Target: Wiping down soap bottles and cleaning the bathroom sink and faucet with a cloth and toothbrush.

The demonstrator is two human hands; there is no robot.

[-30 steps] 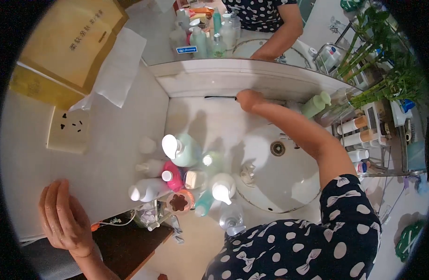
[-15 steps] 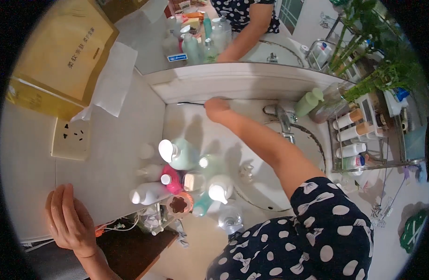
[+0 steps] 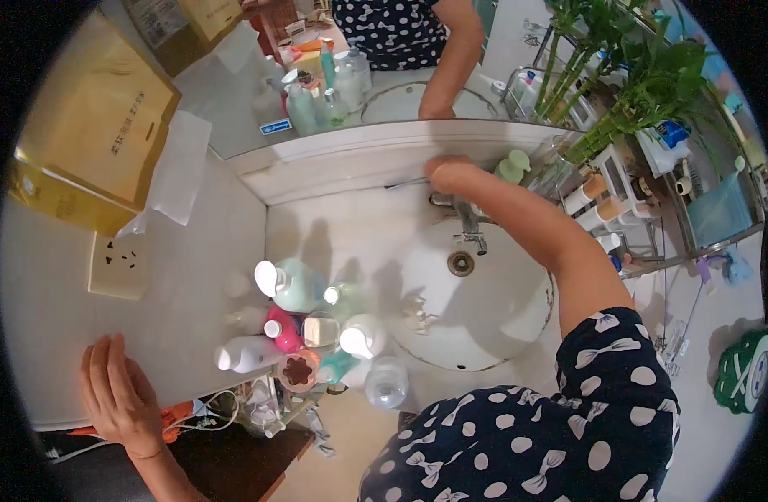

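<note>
My right hand (image 3: 451,174) is at the back of the white washbasin counter (image 3: 342,205), beside the metal tap (image 3: 467,222). Its fingers are closed round a thin dark stick-like thing (image 3: 407,183), which sticks out to the left along the foot of the back ledge; its other end is hidden in the hand. My right forearm crosses over the sink bowl (image 3: 492,309). At the far left, my left hand (image 3: 116,393) lies with stretched fingers against the white wall panel and holds nothing. Some crumpled white stuff (image 3: 419,316) lies on the bowl's left rim.
Several bottles crowd the counter's left, among them a pale green pump bottle (image 3: 296,284) and a pink bottle (image 3: 283,328). At the back right stand a green bottle (image 3: 512,167), bamboo stems (image 3: 601,142) and a wire rack (image 3: 651,259). A mirror (image 3: 375,92) runs behind; a tissue pack (image 3: 91,117) hangs left.
My right hand has slid right along the back ledge to the tap, with the thin dark thing moving along in it. The view has shifted too. My left hand stays against the wall panel.
</note>
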